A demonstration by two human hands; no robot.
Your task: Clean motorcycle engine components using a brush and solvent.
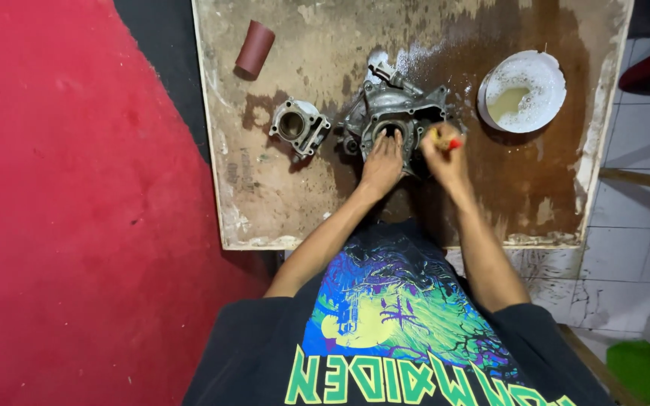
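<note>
Two hands on the engine casing (396,113): left hand (382,162) flat open, right hand (444,154) gripped round a small red-tipped tool (449,143), soapy bowl (522,92) at 3 o'clock.

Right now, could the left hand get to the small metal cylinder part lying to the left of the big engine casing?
Probably yes. The left hand rests on the engine casing, and the small cylinder part lies just to its left on the wet board, with only bare board between them.

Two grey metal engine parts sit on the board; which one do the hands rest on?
The larger engine casing at the board's middle, under the left hand and right hand. The smaller cylinder block lies untouched to its left.
</note>
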